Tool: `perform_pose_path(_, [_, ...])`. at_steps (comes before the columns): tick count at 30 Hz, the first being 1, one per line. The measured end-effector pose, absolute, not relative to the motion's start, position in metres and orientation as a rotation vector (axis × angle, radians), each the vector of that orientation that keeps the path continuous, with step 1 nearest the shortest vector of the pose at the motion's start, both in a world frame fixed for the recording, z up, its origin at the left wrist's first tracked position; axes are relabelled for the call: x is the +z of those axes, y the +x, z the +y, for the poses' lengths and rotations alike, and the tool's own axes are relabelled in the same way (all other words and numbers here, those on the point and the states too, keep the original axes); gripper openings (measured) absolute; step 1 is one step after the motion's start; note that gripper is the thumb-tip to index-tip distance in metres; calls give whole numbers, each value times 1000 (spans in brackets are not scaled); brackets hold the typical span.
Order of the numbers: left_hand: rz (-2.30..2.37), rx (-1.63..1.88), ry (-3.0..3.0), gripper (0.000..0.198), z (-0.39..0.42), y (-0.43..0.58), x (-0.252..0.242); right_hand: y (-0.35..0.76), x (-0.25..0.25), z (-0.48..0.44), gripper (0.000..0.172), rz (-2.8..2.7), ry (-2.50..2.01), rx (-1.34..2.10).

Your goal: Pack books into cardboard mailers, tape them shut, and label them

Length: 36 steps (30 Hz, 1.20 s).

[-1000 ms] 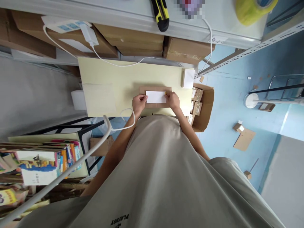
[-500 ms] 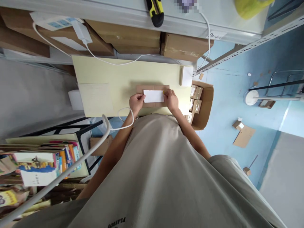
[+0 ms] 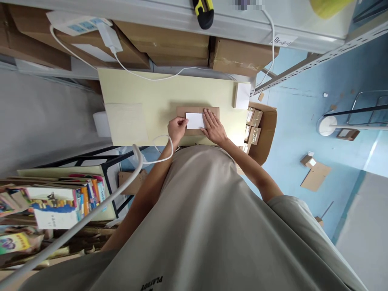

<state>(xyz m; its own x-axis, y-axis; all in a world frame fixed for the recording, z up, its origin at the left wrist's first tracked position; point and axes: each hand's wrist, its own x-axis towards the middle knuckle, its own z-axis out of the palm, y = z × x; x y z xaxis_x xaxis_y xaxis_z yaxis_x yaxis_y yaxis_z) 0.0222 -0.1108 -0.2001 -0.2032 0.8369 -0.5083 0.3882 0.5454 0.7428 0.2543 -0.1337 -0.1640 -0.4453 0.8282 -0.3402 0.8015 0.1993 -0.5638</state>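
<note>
A small brown cardboard box lies on the pale yellow tabletop, close to my body. On top of it is a blank white label. My left hand pinches the label's left end between thumb and fingers. Flat across the label's right end rests my right hand, fingers stretched out and covering that end. A white stack, perhaps of labels, stands at the table's right far corner.
An open carton holding several small taped boxes stands right of the table. A white cable runs along the back edge. Above, a shelf bears a yellow and black utility knife. Another cable hangs near my left forearm.
My right hand has gone from pinching the label's right end to lying flat over it. The left hand keeps its pinch. The whole view has shifted slightly.
</note>
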Motion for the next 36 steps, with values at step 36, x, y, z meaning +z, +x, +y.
perform_pose_path(36, [1859,589,1084,12,-113,26,-206,226,-195,-125,56,-2526,-1600,754])
